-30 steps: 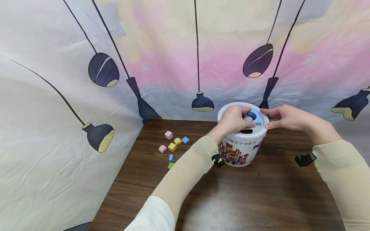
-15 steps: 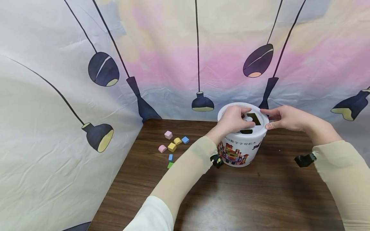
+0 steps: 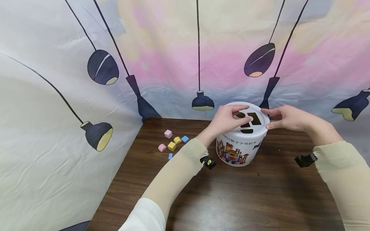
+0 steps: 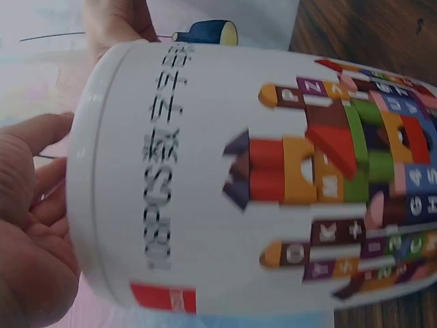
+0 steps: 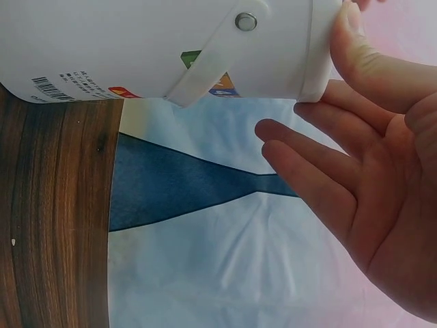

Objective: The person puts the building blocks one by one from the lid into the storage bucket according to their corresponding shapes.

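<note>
A white lidded bucket [image 3: 238, 147], printed with colourful block houses, stands upright on the table. Several dark cut-out holes show in its lid [image 3: 258, 129]. Over the lid's left part my left hand [image 3: 222, 119] holds nothing; its thumb and index finger are stretched apart. In the left wrist view, the left hand [image 4: 34, 232] has its fingertips right at the rim. My right hand [image 3: 290, 119] touches the rim on the right with thumb and fingertips. The right wrist view shows the other fingers of the right hand [image 5: 382, 164] spread loosely below the rim.
Left of the bucket lie several small blocks, among them a pink cube [image 3: 168, 133], a yellow cube [image 3: 171, 146] and a blue block [image 3: 185, 139]. A patterned cloth [image 3: 173, 64] hangs behind the brown table [image 3: 260, 199].
The blue arch-shaped block at the lid's rectangular hole has gone from sight. My left hand has drawn back leftward, its forearm now covering the green block. The right hand has stayed at the rim.
</note>
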Demonstrator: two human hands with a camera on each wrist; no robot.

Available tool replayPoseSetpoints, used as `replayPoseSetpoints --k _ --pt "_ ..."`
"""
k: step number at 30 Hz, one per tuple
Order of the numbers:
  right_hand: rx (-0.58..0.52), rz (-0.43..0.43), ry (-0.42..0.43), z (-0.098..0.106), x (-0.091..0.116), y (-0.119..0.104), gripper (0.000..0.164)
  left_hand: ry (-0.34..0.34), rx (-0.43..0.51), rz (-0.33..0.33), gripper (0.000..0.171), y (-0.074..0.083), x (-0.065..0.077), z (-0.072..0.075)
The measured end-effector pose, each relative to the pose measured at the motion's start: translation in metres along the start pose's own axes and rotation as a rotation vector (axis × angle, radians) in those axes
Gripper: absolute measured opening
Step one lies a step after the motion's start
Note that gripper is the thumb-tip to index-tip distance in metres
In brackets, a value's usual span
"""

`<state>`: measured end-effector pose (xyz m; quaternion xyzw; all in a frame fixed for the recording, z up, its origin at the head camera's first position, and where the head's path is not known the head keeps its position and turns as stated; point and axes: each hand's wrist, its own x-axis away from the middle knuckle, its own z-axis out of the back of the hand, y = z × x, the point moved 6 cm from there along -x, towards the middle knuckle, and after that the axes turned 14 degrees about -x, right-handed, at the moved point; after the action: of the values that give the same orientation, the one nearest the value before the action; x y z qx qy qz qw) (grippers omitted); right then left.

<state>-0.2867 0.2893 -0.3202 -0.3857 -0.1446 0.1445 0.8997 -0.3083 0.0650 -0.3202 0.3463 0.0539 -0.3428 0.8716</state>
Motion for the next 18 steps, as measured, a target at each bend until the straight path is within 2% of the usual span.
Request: replayPoseSetpoints --k 5,8,13,18 --pt "0.025 0.000 0.003 0.001 -0.003 0.000 0.081 0.033 0.121 -0.073 0.048 -0.015 0.020 0.021" --pt "0.041 0.004 0.012 0.002 -0.004 -0.002 0.081 0.066 0.144 -0.100 0.046 -0.030 0.039 0.036" --pt "0.046 0.008 0.017 0.003 -0.002 -0.002 0.081 0.111 0.092 -0.104 0.044 -0.059 0.069 0.055" --pt "0.040 0.011 0.014 0.002 -0.001 -0.001 0.081 0.107 0.004 -0.058 0.041 -0.093 0.099 0.065"
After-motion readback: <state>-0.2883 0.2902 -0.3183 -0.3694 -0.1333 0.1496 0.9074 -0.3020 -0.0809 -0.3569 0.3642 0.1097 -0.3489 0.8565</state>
